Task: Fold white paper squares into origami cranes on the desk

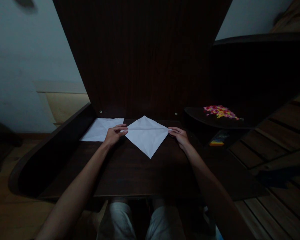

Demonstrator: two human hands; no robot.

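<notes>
L. hand, just L of frame ctr, grasping the L corner of a white sheet btwn thumb and fingers. R. hand, R of ctr, pinching the opp. corner likewise, thumb nearest the viewer. White sheet at mid-frame, set diamond-wise: one pt. toward the top, one toward the bottom, a crease running approx. horiz. from hand to hand. Whether its middle rests on the desk or is slightly lifted, cannot tell. Second sheet, also white, lies on the desk L of ctr, partly hidden behind the L. hand. Forearms bare, entering from lower L and lower R. Back panel, dark wood, fills upper ctr, w/ two pale round fittings near its lower edge. Side board, dark w/ rounded end, bounds the desk at L. Curved shelf, R of ctr, bears a heap of small bits, pink, red & yellow; below it, a yellow-orange item, too dim to ID. Wall, pale, upper L; wooden slats, far R; legs in light-col. clothing, bottom ctr.
</notes>
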